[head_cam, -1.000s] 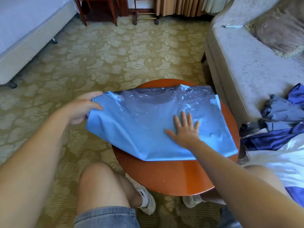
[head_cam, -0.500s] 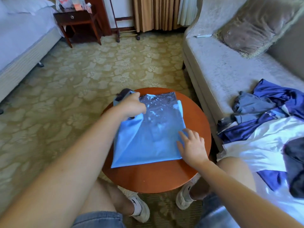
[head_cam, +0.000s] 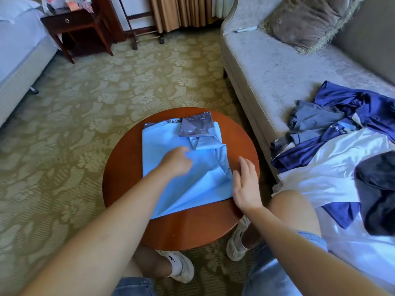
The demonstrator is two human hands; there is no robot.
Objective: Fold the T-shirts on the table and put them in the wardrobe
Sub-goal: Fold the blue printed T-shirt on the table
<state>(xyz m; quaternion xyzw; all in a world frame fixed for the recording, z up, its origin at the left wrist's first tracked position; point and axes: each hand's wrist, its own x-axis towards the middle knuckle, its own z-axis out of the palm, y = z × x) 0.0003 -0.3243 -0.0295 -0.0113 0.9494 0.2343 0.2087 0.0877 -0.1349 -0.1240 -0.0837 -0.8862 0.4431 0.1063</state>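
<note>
The light blue T-shirt (head_cam: 162,146) lies folded into a rough rectangle in the middle of the round wooden tabletop (head_cam: 192,227), with a dark speckled panel turned over at its far edge. My left hand (head_cam: 177,161) rests on its middle, too blurred to tell whether it pinches cloth. My right hand (head_cam: 245,184) stands at its right edge, fingers (head_cam: 245,167) straight and pressed together. Right of the tabletop, a heap of clothes (head_cam: 342,124) lies on a pale sofa (head_cam: 267,67). Patterned green carpet (head_cam: 85,103) surrounds the tabletop, and a bed (head_cam: 12,50) stands far left of it.

Floral carpet (head_cam: 119,86); grey sofa (head_cam: 273,67), bed (head_cam: 19,52), dark nightstand (head_cam: 79,24).
</note>
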